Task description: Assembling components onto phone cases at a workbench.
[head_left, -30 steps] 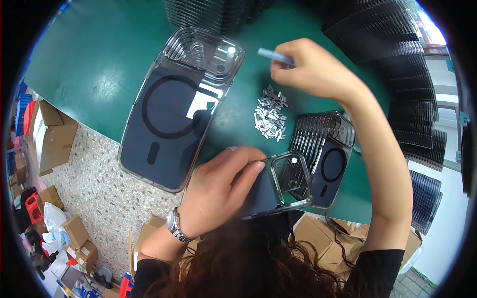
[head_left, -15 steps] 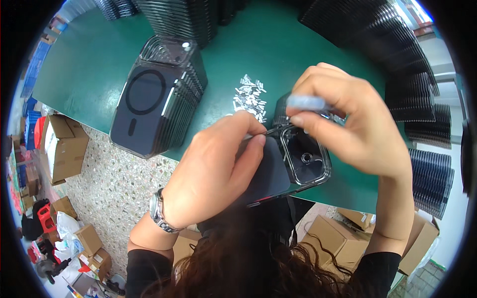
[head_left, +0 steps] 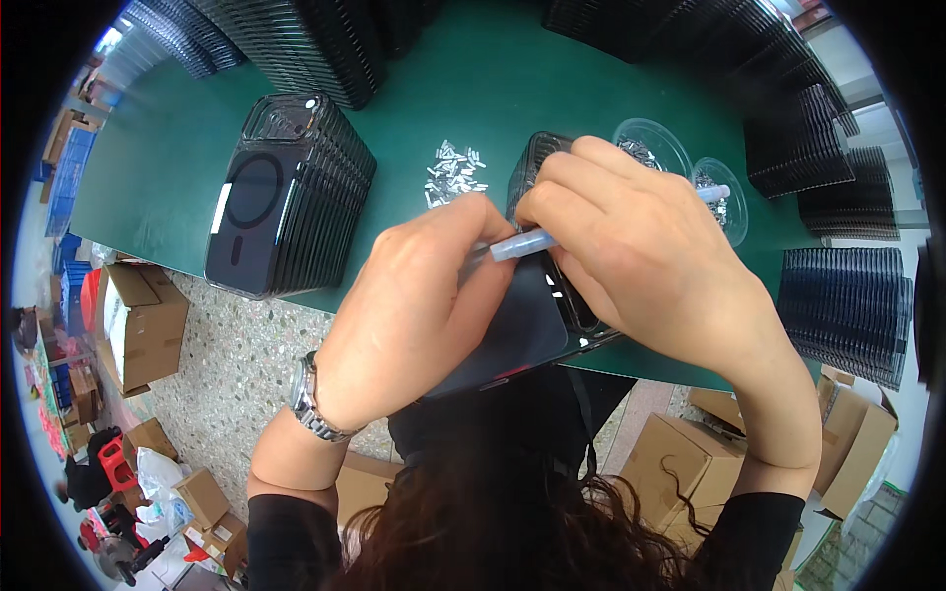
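Both hands meet at the near side of the green tabletop (head_left: 473,89), over a dark, flat phone case (head_left: 522,335). The left hand (head_left: 419,295) pinches the case's far edge, thumb and forefinger nearly together, the other fingers folded in. The right hand (head_left: 641,246) is curled round a pale blue pen-like tool (head_left: 522,244), whose one end points left at the left hand's fingertips while the other end sticks out to the right. Whether the right fingertips also grip the case cannot be told, since that hand covers its right end. A metal watch (head_left: 310,404) circles the left wrist.

Just beyond the left hand lies a loose heap of small silvery pieces (head_left: 455,172). Left of it stands a stack of phone cases (head_left: 251,187), the top one showing a dark ring. Another case stack (head_left: 540,163) is partly hidden behind the right hand. Farther right sit a clear round dish (head_left: 665,138) and a second dish (head_left: 737,219), both with small pieces inside. More dark stacks (head_left: 845,305) line the right side.
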The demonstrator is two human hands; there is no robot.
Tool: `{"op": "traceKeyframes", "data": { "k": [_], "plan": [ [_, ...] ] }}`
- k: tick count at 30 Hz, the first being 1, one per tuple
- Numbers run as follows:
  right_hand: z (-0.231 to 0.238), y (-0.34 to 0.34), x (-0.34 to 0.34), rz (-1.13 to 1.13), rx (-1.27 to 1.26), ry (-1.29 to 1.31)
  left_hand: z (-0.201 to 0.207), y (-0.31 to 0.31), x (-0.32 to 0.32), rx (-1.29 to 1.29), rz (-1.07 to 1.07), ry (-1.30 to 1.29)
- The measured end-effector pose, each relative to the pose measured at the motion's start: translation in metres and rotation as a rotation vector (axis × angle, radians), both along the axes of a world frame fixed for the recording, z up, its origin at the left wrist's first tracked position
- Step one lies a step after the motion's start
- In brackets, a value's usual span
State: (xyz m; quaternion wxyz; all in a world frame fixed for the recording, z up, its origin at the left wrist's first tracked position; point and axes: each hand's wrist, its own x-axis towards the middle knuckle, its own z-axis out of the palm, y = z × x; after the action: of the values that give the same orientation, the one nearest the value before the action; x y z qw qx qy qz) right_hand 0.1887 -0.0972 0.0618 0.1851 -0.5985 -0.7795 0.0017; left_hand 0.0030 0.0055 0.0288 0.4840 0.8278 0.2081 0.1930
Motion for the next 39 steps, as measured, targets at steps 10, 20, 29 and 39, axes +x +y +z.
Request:
{"op": "traceKeyframes", "data": {
  "k": [10,20,29,39],
  "plan": [
    [0.009,-0.011,0.005,-0.055,-0.087,0.048,-0.001,-0.002,-0.003,0.382,0.026,0.090],
    [-0.001,-0.017,-0.011,-0.200,-0.064,-0.121,0.011,-0.007,0.004,0.540,0.059,0.151],
    [-0.007,-0.022,0.005,-0.024,0.479,-0.073,0.068,0.004,-0.020,0.061,-0.064,0.066],
    [-0.018,-0.026,0.031,-0.171,0.741,0.148,0.081,0.012,-0.046,-0.060,0.040,0.098]
  ]
}}
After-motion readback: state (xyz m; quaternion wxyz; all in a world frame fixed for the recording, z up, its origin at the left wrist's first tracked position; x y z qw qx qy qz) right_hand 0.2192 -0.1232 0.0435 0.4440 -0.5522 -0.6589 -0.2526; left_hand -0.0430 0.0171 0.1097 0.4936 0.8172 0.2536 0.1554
